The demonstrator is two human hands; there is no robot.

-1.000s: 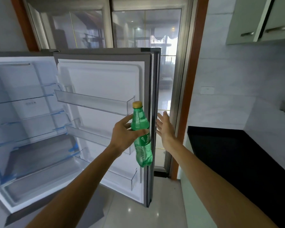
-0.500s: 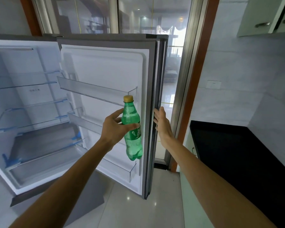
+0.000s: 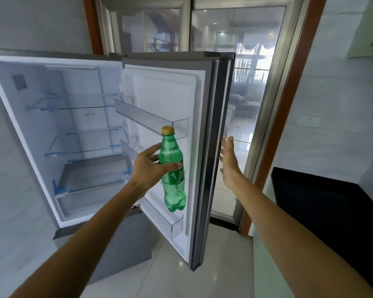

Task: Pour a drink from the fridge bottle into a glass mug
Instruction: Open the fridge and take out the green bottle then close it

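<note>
Bottle (image 3: pixel 173 175): green plastic with a yellow cap (image 3: pixel 167 130) screwed on, upright with a slight tilt. We see it held in the air in front of the inner face of the open fridge door, between the upper and lower door racks.
Left hand (image 3: pixel 149 168): fingers and thumb are curled round the bottle's upper body, and the thumb lies across the front just above the label.
Right hand (image 3: pixel 229 162): fingers are straight and close together, with the palm turned toward the door's outer edge. The fingertips are just beside that edge; we cannot tell whether they touch it.
Fridge door (image 3: pixel 166 93): swung wide, its white inner lining facing us, with clear racks (image 3: pixel 151 117) along it.
Fridge interior (image 3: pixel 84 117): lit, with glass shelves (image 3: pixel 73 107) that have blue pieces at their corners.
Counter (image 3: pixel 332 203): dark, at the right, well apart from the bottle.
Glass doors (image 3: pixel 243 72): stand behind the fridge, set in a reddish wooden frame.
</note>
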